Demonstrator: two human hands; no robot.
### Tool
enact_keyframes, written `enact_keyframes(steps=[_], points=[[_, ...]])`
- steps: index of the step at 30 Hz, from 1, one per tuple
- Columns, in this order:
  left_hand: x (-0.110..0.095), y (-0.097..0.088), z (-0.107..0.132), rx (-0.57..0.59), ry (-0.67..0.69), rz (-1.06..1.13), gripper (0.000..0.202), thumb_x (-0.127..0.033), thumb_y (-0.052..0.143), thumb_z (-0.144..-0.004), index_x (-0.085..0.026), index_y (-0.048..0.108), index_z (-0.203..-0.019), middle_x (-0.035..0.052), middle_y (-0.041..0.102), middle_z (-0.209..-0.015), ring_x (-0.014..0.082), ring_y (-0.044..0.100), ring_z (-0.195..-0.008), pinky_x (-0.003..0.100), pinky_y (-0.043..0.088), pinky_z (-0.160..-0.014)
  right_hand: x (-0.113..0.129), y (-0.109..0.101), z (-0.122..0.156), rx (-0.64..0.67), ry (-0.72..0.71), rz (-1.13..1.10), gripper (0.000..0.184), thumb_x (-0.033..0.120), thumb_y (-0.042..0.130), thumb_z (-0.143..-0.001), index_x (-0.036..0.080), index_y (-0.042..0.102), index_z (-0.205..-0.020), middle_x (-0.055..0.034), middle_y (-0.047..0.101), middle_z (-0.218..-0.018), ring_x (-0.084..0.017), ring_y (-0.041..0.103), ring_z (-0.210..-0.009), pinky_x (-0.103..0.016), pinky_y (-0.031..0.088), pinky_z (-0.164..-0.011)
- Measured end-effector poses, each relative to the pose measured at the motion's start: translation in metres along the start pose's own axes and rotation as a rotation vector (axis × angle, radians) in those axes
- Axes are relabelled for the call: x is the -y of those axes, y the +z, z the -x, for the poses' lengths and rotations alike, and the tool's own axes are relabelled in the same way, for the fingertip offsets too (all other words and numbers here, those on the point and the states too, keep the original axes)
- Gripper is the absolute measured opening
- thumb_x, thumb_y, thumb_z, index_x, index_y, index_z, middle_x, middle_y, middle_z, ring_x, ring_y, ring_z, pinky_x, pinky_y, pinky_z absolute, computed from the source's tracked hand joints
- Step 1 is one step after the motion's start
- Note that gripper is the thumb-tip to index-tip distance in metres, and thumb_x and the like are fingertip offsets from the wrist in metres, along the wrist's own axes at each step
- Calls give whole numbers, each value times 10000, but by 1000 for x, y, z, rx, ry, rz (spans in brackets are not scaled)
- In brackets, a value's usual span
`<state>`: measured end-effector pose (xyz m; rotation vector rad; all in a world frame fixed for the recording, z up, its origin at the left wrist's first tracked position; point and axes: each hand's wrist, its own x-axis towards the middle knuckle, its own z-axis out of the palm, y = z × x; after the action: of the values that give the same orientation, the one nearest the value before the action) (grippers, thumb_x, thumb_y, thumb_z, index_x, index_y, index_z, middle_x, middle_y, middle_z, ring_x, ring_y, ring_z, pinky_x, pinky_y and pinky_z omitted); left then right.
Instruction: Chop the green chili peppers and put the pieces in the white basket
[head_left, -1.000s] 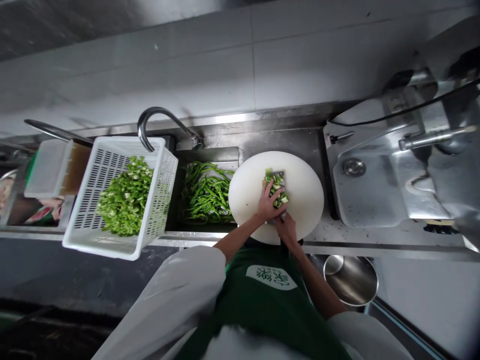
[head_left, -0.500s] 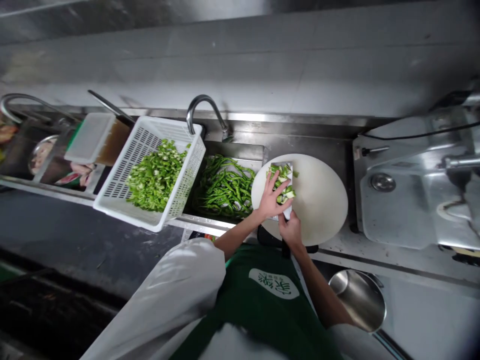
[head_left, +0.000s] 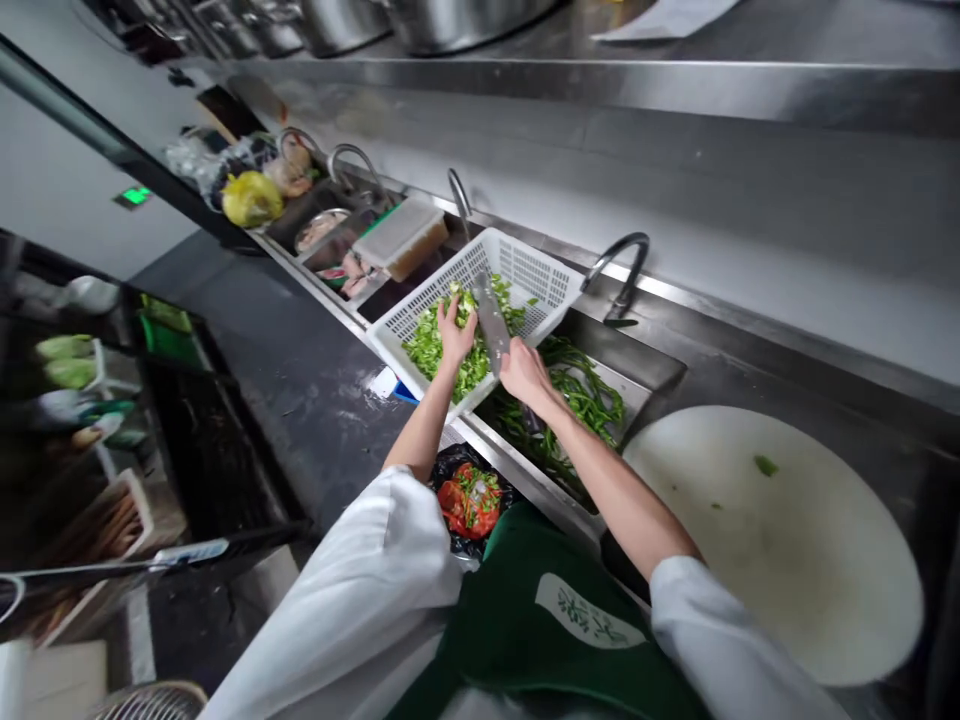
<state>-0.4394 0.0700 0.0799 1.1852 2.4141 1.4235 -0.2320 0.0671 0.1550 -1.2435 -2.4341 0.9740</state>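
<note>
My right hand [head_left: 523, 370] is closed round the handle of a cleaver [head_left: 493, 325], its broad blade tilted over the white perforated basket [head_left: 544, 265]. Beside the blade, my left hand [head_left: 454, 336] has its fingers apart above the chopped green peppers [head_left: 427, 350] in the basket; a few pale green pieces lie close to its fingertips. Whole long green peppers [head_left: 589, 395] fill the sink under and right of the basket. On the round white cutting board [head_left: 780, 560] only a few green scraps lie.
A curved faucet [head_left: 630, 265] rises behind the sink. Left of the basket stands a lidded plastic box [head_left: 405, 235] near sinks holding meat. A black-lined bin [head_left: 472, 500] with red and green scraps sits below the counter edge. A steel shelf [head_left: 675, 90] hangs overhead.
Both hands and the cleaver have moved left from the cutting board to over the basket. The cut pieces that lay on the blade have left the board. The view has turned left.
</note>
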Motion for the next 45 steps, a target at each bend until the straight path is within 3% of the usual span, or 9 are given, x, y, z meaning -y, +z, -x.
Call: enact_keyframes(steps=[4, 8, 13, 17, 22, 27, 32, 41, 45], points=[[41, -29, -18, -94, -113, -64, 469, -296, 731, -860, -128, 660, -1292, 217, 504, -1543, 382, 403, -1514, 572, 272, -1277, -40, -1, 40, -45, 82, 34, 225, 251, 441, -1010, 153, 614, -1116, -138, 748, -911, -282, 722, -877, -302, 459, -747], [40, -16, 7, -147, 68, 39, 290, -332, 608, -950, -177, 674, -1186, 140, 669, -1299, 285, 597, -1303, 468, 455, -1150, -123, -13, 164, -147, 343, 56, 233, 377, 441, -1002, 215, 605, -1036, -90, 718, -781, -276, 693, -758, -319, 434, -689], [-25, 94, 67, 162, 285, 239, 234, -374, 550, -999, -199, 700, -1043, 87, 714, -1078, 233, 680, -1063, 375, 554, -970, -196, -39, 352, -285, 896, 156, 229, 421, 462, -950, 236, 596, -933, -51, 622, -623, -270, 627, -625, -337, 403, -631], [-110, 211, 173, 894, 523, 213, 310, -272, 500, -998, -174, 748, -1156, 108, 740, -1143, 229, 699, -1023, 386, 579, -981, -215, -46, 456, -397, 1175, 196, 236, 407, 485, -917, 221, 631, -923, -76, 637, -663, -285, 636, -656, -356, 422, -649], [-195, 314, 309, 1309, 730, 119, 474, -268, 640, -924, -194, 704, -1387, 129, 560, -1555, 325, 526, -1416, 456, 443, -1216, -214, -28, 504, -510, 1370, 85, 313, 478, 491, -914, 222, 670, -896, -117, 684, -709, -310, 665, -707, -372, 458, -645], [-216, 350, 354, 1390, 798, 51, 411, -444, 555, -980, -163, 808, -1142, 161, 684, -1372, 326, 593, -1346, 422, 341, -1296, -216, -10, 513, -491, 1432, -66, 304, 486, 466, -889, 235, 639, -902, -125, 710, -739, -303, 653, -719, -368, 454, -649], [-182, 291, 325, 1192, 762, 98, 561, -600, 375, -1041, -248, 799, -1142, 117, 754, -1141, 275, 719, -1115, 432, 543, -1134, -234, -9, 512, -363, 1433, -30, 372, 498, 427, -912, 211, 657, -967, -156, 719, -795, -317, 647, -739, -373, 441, -647], [-63, 41, 53, 138, 324, -21, 285, -421, 603, -960, -178, 722, -1049, 111, 641, -1086, 288, 637, -1134, 503, 518, -1087, -275, -48, 431, -156, 1103, 287, 373, 367, 419, -1030, 124, 692, -1107, -181, 727, -813, -302, 666, -710, -359, 418, -662], [-27, -15, 26, -43, 299, -168, 356, -333, 689, -888, -189, 682, -1213, 136, 593, -1330, 326, 529, -1343, 525, 434, -1171, -276, -52, 395, -38, 1071, 419, 336, 345, 454, -1056, 106, 659, -1172, -146, 715, -774, -292, 686, -709, -333, 431, -666]])
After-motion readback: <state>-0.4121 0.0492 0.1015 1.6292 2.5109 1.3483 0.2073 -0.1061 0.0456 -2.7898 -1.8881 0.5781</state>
